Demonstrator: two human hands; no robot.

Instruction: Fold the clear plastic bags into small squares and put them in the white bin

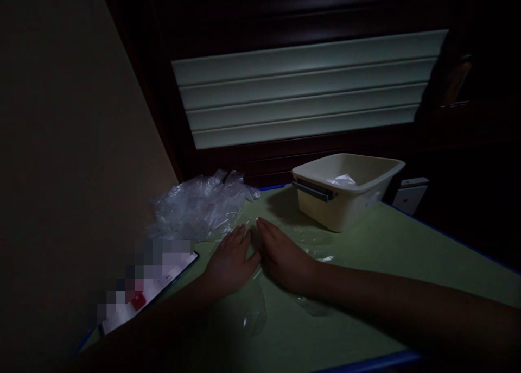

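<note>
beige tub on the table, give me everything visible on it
The beige tub is a rectangular plastic-looking basin with a rolled rim and a dark grey handle bar on its near short end. It stands upright on the green table, toward the far edge, set at an angle to the camera. Something clear and crinkled, like plastic film, lies inside. Neither hand touches it; the right hand is the nearer one.
</note>
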